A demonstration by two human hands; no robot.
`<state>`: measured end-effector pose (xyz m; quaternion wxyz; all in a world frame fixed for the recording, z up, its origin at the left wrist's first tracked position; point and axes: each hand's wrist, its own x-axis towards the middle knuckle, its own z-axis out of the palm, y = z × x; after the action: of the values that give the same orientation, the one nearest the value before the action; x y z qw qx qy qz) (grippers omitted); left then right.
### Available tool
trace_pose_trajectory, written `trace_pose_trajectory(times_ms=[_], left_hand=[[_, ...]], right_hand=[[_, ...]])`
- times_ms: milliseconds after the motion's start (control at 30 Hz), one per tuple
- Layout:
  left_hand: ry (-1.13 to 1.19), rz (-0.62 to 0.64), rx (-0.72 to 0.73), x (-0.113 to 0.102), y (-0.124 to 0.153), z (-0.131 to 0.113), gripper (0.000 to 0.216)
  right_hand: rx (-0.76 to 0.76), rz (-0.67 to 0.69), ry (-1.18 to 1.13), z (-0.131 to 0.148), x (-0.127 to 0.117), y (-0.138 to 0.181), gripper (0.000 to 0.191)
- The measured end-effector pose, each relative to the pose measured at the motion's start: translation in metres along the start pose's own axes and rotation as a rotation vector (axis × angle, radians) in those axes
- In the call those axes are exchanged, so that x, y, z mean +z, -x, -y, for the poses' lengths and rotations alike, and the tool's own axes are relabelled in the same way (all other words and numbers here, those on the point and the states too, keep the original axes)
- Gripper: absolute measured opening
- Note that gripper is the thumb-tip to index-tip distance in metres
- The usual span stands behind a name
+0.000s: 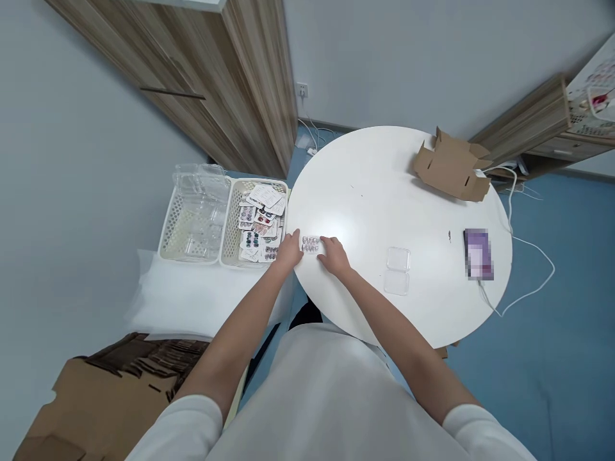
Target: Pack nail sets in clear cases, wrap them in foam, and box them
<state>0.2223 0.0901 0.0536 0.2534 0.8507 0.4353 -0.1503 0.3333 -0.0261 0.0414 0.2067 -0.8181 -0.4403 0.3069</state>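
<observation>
The left hand [289,251] pinches the left edge of a card of press-on nails [311,244], and the right hand [335,256] has thumb and finger on its right edge. The card lies between them at the near-left rim of the white bench [358,211]. Just left of the left hand is a perforated basket [232,238] of nail cards [262,225]; farther left, a second basket [170,234] carries clear plastic cases [199,192]. Right of the right hand lies an open clear case [397,271]; well beyond are a blurred purple object [478,254] and, farther forward, an unfolded cardboard box [451,168].
</observation>
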Motion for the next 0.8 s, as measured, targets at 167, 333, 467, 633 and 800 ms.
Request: trace_pose_trajectory(times_ms=[167,333,467,633,800], left_hand=[[0.07,-0.019,0.097,0.009,-0.004,0.003,0.055],[0.155,-0.065,0.133,0.017,-0.002,0.006,0.054],[0.211,-0.116,0.175,0.019,0.004,0.006,0.055],[0.276,-0.124,0.233,0.02,0.013,0.006,0.061],[0.322,-0.133,0.319,0.023,0.024,-0.008,0.065]], right_hand=[[0.043,-0.01,0.08,0.007,0.013,-0.012,0.06],[0.095,-0.05,0.064,0.005,0.017,-0.015,0.059],[0.06,-0.077,0.002,0.001,0.018,-0.012,0.057],[-0.013,-0.075,-0.123,-0.003,0.015,-0.003,0.056],[-0.069,-0.084,-0.203,-0.015,-0.005,0.021,0.065]])
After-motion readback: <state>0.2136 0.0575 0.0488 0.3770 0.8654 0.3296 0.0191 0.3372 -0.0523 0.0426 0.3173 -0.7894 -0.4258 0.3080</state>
